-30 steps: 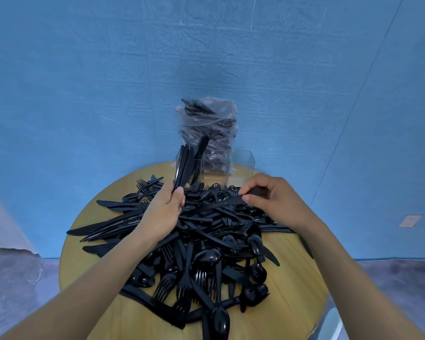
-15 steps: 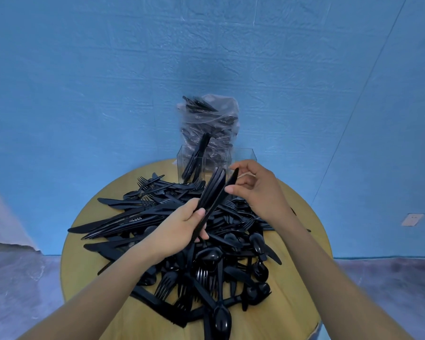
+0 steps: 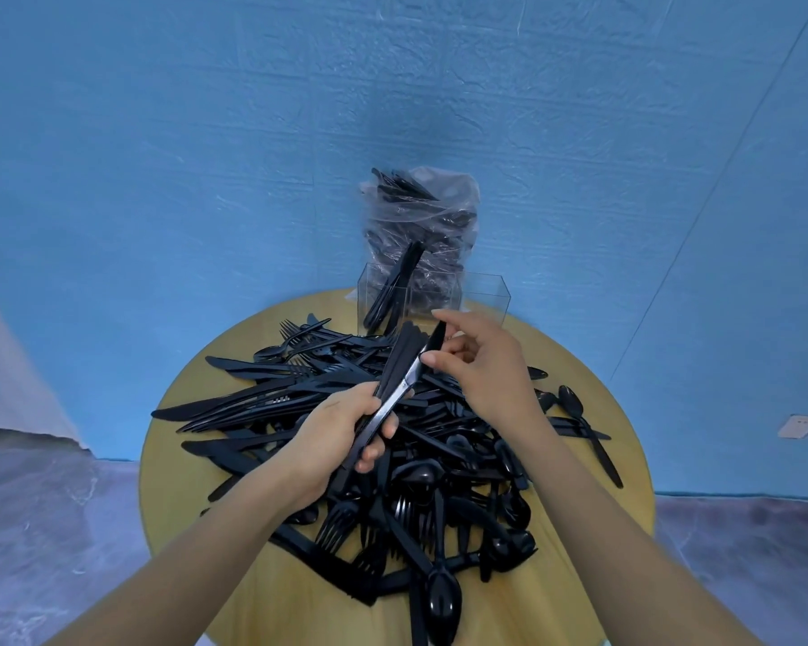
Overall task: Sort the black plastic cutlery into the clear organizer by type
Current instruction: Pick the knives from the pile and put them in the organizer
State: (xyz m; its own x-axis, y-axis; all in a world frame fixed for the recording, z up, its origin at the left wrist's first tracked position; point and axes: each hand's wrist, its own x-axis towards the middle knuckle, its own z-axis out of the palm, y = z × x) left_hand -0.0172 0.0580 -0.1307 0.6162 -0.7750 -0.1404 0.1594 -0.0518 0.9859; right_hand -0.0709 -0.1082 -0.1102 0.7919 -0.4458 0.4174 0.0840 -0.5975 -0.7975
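Black plastic cutlery [image 3: 393, 459] is seen heaped in a glossy tangle of knives, forks and spoons across a round wooden table [image 3: 183, 496]. A small bundle of knives [image 3: 395, 380], tilted up and away, is gripped at the handles by the left hand [image 3: 341, 435], while the topmost knife is pinched near its blade by the thumb and forefinger of the right hand [image 3: 481, 366]. The clear organizer [image 3: 481, 298] is set at the table's far edge, a few knives standing in its left compartment. A clear bag of more cutlery [image 3: 421, 216] is propped behind it against a blue wall [image 3: 159, 156].
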